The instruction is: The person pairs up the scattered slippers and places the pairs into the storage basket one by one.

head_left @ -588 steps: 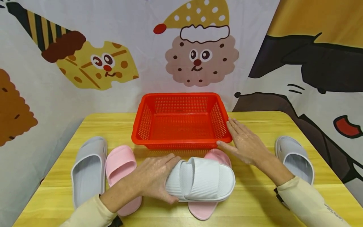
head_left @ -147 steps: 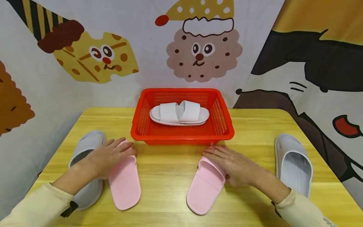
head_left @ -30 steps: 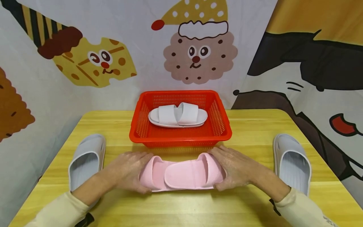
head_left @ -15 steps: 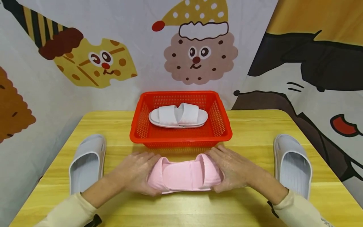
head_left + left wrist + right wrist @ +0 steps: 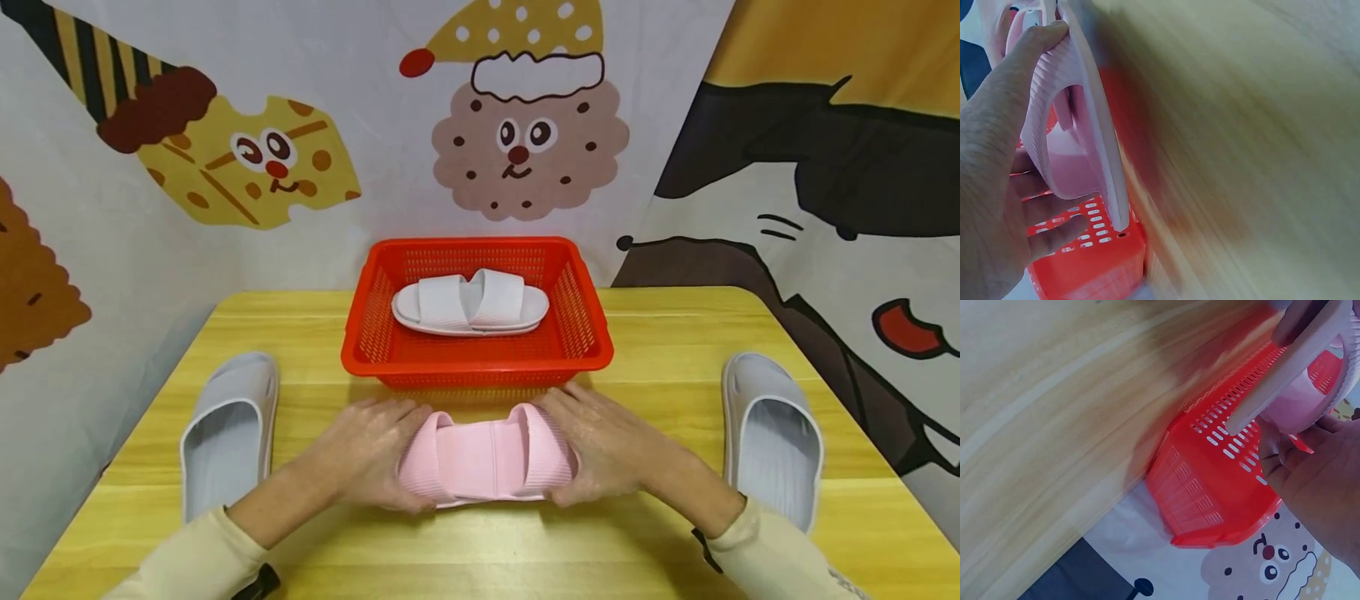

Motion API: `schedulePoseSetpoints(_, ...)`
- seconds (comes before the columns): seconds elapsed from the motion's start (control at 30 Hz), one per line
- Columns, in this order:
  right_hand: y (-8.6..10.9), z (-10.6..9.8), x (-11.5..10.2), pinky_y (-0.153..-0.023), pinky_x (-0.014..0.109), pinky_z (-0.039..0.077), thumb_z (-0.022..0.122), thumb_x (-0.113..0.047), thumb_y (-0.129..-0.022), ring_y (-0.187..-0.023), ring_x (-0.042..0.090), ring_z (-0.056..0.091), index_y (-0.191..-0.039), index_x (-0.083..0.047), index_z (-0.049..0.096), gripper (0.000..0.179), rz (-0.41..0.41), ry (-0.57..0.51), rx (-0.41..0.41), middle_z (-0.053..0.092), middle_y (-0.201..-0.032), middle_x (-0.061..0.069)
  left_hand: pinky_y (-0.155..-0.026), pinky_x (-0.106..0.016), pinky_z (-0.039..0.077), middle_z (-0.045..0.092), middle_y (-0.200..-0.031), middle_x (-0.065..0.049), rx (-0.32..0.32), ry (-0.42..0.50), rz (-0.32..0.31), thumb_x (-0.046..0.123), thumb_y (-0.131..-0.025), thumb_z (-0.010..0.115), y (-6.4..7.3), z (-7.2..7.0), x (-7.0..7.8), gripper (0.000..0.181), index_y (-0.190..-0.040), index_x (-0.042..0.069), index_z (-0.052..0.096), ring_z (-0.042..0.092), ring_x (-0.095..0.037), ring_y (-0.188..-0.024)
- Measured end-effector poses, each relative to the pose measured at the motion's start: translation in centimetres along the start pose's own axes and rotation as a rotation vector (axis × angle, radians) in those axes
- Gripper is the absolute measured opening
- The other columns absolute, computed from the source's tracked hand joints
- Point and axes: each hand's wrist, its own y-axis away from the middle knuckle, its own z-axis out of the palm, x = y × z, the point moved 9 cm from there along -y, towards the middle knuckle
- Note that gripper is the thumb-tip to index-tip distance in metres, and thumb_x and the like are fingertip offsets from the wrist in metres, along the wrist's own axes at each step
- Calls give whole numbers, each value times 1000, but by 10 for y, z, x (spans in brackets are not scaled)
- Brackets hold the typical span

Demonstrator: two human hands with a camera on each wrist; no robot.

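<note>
Two pink slippers lie end to end in front of the basket, their soles overlapping and one partly inside the other. My left hand [image 5: 378, 454] grips the left pink slipper [image 5: 423, 462], thumb on the near edge and fingers at the far side. My right hand [image 5: 603, 446] holds the right pink slipper [image 5: 551, 454] the same way. In the left wrist view the pink slipper [image 5: 1107, 156] is on its side edge close to the tabletop. The right wrist view shows the sole edge of a pink slipper [image 5: 1285, 381] beside the fingers.
Behind the hands stands a red plastic basket [image 5: 480, 368]. A pair of white slippers [image 5: 501, 298] lies nested in it. A grey slipper [image 5: 258, 392] is on the left of the wooden table [image 5: 480, 558], another grey slipper [image 5: 765, 379] on the right. A cartoon-printed cloth [image 5: 390, 150] hangs behind.
Over the last second my hands have come closer together, pushing the pink slippers further into each other. Earlier they lay apart, and the white slippers went from my hand into the basket.
</note>
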Motion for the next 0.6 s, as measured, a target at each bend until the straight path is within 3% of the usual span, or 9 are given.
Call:
schedulePoseSetpoints(0.3, -4, -3, 0, -80, 29, 36, 69, -63, -50, -94, 7, 35, -121, -20, 44, 87, 9, -1, 3, 42, -102, -15, -80, -41, 41, 59, -101, -3, 68, 5, 20, 82, -48, 54, -1, -3, 2, 99, -115, 8, 57, 55, -20, -92)
schedulePoseSetpoints(0.6, -4, -4, 1, -77, 26, 36, 70, -61, -48, -92, 5, 35, -120, -21, 45, 86, 21, -20, 10, 42, -101, -17, -79, -39, 37, 59, -104, -5, 53, 2, 12, 82, -51, 52, -7, 0, 7, 101, -119, 9, 55, 55, -19, -90)
